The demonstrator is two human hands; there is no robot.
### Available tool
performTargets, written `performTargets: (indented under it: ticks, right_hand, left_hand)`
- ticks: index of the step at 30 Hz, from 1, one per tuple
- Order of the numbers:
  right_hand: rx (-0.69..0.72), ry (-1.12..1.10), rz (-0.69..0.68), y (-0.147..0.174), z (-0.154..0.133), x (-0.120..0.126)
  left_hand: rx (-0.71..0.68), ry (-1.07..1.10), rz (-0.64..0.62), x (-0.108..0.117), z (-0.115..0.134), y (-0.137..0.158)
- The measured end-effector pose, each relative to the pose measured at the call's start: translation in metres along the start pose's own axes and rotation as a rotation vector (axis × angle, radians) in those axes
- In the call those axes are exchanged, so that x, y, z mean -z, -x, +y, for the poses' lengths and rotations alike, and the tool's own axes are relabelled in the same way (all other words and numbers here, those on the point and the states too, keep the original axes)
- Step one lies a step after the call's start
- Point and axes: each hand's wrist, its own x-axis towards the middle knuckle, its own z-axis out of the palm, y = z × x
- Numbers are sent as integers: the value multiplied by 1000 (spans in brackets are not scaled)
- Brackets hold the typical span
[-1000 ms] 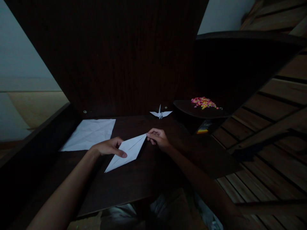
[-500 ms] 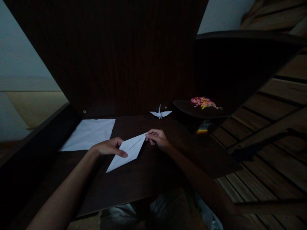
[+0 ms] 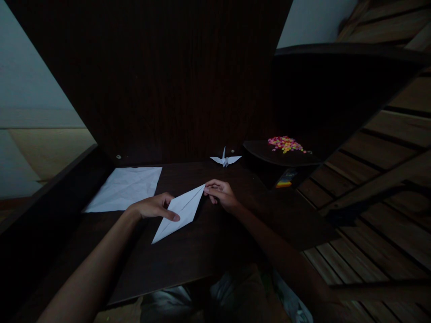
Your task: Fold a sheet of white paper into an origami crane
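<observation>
A white folded paper (image 3: 183, 207), long and diamond-shaped with a crease line down its middle, is held over the dark desk. My left hand (image 3: 155, 209) grips its left side, thumb on top and the other fingers behind it. At the far right tip, my right hand (image 3: 220, 194) pinches the point between thumb and fingers. Left of the hands lies a creased white sheet (image 3: 129, 186), spread flat. A finished white paper crane (image 3: 225, 160) stands at the back of the desk, beyond my right hand.
A small curved shelf (image 3: 259, 150) at the right bears a heap of colourful small pieces (image 3: 286, 144). Under it is a dark item with a yellow strip (image 3: 283, 184). The dark desk (image 3: 161, 273) has a raised left side and a tall back panel. Wooden slats (image 3: 380, 242) run along the right.
The folded paper has turned very slightly, its lower tip shifting a little right. Both hands keep their hold almost in place.
</observation>
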Motion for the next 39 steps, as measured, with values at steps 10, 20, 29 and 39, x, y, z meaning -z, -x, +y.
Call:
performTargets:
  ticks: [10, 20, 29, 39]
  right_hand:
    - [4, 28, 9, 1, -2, -2]
    - [-31, -53, -4, 0, -2, -2]
    - [-55, -80, 35, -2, -1, -2]
    - [-66, -18, 98, -4, 3, -3]
  left_hand:
    - [-17, -2, -48, -2, 0, -1]
    - [-21, -52, 8, -1, -4, -6]
    - [-29, -51, 78, -4, 2, -7]
    - [-12, -39, 68, -2, -2, -8]
